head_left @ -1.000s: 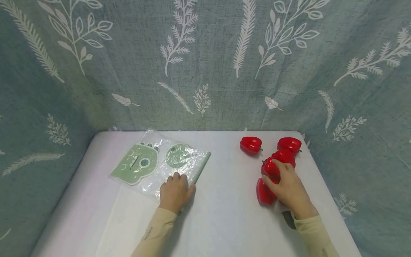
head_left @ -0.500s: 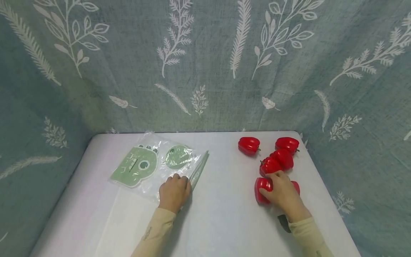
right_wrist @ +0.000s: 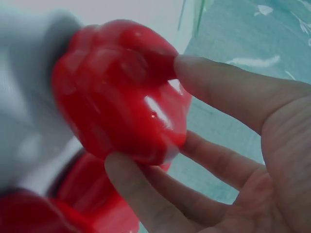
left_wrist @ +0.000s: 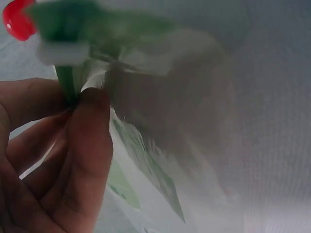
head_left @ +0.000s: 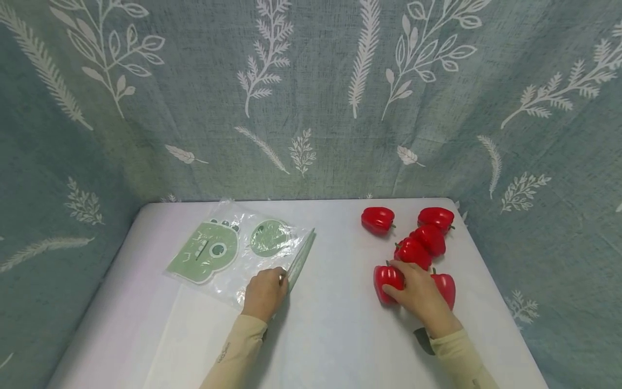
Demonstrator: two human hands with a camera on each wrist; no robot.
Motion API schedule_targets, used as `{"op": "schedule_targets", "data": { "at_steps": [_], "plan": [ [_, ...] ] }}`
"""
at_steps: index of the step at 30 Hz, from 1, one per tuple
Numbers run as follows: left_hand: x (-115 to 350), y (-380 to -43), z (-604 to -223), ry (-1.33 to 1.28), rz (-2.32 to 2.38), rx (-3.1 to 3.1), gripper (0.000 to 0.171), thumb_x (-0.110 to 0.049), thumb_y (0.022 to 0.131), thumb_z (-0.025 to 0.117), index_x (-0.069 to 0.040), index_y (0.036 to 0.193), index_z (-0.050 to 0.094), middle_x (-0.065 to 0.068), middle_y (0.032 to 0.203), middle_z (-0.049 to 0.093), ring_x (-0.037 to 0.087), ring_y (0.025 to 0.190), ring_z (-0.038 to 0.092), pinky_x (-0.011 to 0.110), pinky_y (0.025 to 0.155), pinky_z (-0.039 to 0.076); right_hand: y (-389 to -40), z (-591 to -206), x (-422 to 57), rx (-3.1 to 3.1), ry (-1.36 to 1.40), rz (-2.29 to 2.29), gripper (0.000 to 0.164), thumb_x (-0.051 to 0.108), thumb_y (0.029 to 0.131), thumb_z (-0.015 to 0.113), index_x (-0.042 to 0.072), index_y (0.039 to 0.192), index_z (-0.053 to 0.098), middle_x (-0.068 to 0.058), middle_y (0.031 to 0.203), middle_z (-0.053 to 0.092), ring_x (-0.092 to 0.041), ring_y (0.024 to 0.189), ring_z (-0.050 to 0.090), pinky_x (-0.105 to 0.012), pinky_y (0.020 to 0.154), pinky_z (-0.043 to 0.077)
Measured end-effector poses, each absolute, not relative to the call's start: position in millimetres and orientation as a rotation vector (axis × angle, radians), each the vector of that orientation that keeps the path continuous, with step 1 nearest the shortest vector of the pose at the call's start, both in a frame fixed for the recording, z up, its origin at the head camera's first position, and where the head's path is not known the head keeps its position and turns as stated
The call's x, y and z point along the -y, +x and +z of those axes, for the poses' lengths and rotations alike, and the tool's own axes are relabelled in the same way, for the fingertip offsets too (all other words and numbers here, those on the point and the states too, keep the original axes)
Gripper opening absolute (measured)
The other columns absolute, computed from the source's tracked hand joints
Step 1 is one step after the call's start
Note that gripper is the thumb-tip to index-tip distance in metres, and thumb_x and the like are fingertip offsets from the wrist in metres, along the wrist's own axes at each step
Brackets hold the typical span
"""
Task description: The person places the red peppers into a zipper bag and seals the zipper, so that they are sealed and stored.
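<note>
My left hand [head_left: 264, 294] pinches the green-edged opening of a clear plastic bag [head_left: 228, 278] between thumb and finger. A green one-eyed cartoon creature [head_left: 204, 251] is printed on the bag, which lies flat on the left. In the left wrist view the bag's green edge [left_wrist: 65, 80] runs between the fingertips. With thumb and fingers my right hand [head_left: 420, 294] grips a red bell pepper [head_left: 389, 284], its stem up. In the right wrist view this bell pepper [right_wrist: 121, 92] sits between thumb and fingertips. Another bell pepper [head_left: 444, 289] lies partly hidden behind that hand.
Beyond the right hand, several more red bell peppers lie in a slanting row, among them a nearer one [head_left: 412, 253] and one at the back corner [head_left: 436, 219]. Apart from them is a single bell pepper [head_left: 378, 221]. Patterned cloth [head_left: 311, 108] walls the white table [head_left: 335, 335].
My right hand has come from the pepper row toward the front and left, and the bell pepper it grips has shifted left. At my left hand, the bag's green edge has parted slightly.
</note>
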State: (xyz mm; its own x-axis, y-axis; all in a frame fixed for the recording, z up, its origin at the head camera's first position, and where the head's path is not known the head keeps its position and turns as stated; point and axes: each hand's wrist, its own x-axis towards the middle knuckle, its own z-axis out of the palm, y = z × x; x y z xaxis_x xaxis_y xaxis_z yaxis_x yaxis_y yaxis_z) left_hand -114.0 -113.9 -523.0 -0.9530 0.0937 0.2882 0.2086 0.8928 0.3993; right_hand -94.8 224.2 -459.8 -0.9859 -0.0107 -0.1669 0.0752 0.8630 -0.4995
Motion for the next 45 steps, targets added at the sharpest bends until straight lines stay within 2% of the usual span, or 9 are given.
{"op": "schedule_targets", "data": {
  "at_steps": [6,11,19,23,29,37,45],
  "plan": [
    [114.9,-116.6,-520.5,-0.174,-0.766,2.830,0.007,-0.008,0.087,0.074,-0.003,0.091,0.076,0.007,0.073,0.071,0.018,0.058,0.062,0.035,0.055,0.053,-97.9,-464.1,-217.9,-2.840,0.055,-0.822,0.083,0.029,0.075,0.090,0.014,0.147,0.051,-0.021,0.143,0.050,-0.045,0.131,0.046,-0.060,0.083,0.056],
    [115.3,-116.5,-516.9,-0.112,-0.805,2.867,0.008,-0.010,0.088,0.074,-0.003,0.092,0.077,0.006,0.074,0.071,0.018,0.062,0.064,0.035,0.060,0.055,-99.3,-469.5,-210.2,-2.818,0.044,-0.898,0.084,0.028,0.076,0.089,0.019,0.149,0.049,-0.021,0.145,0.046,-0.045,0.133,0.043,-0.060,0.083,0.056],
    [116.5,-117.7,-514.3,-0.046,-0.906,2.898,0.011,-0.011,0.090,0.072,-0.004,0.096,0.078,0.007,0.080,0.074,0.021,0.072,0.069,0.039,0.070,0.057,-102.0,-477.7,-200.3,-2.785,0.101,-1.028,0.092,0.032,0.073,0.091,0.017,0.151,0.044,-0.016,0.143,0.050,-0.040,0.123,0.052,-0.053,0.082,0.059],
    [117.4,-118.1,-513.9,-0.010,-0.966,2.914,0.014,-0.013,0.091,0.071,-0.005,0.099,0.078,0.006,0.081,0.074,0.021,0.074,0.069,0.040,0.073,0.057,-105.0,-483.3,-196.3,-2.753,0.108,-1.116,0.089,0.032,0.073,0.091,0.018,0.149,0.046,-0.013,0.141,0.052,-0.037,0.120,0.056,-0.048,0.082,0.060],
    [118.5,-120.2,-513.4,0.007,-1.014,2.909,0.015,-0.013,0.090,0.071,-0.006,0.101,0.078,0.004,0.083,0.074,0.018,0.076,0.068,0.038,0.073,0.057,-108.6,-495.4,-189.2,-2.666,0.097,-1.278,0.081,0.033,0.078,0.088,0.019,0.148,0.049,-0.012,0.143,0.052,-0.037,0.124,0.055,-0.047,0.085,0.059],
    [118.6,-119.7,-511.2,0.004,-1.070,2.859,0.015,-0.011,0.088,0.072,-0.007,0.101,0.078,0.003,0.084,0.073,0.016,0.075,0.068,0.034,0.069,0.056,-108.7,-511.6,-176.1,-2.534,0.188,-1.477,0.079,0.039,0.077,0.088,0.023,0.145,0.050,-0.009,0.147,0.051,-0.037,0.128,0.054,-0.046,0.088,0.058],
    [120.1,-118.6,-509.0,0.064,-1.190,2.847,0.014,-0.014,0.087,0.073,-0.010,0.100,0.079,0.000,0.085,0.074,0.013,0.074,0.068,0.032,0.067,0.056,-107.6,-515.3,-161.8,-2.346,0.167,-1.761,0.072,0.039,0.083,0.084,0.022,0.144,0.051,-0.011,0.147,0.049,-0.035,0.126,0.058,-0.043,0.092,0.056]
  ]
}}
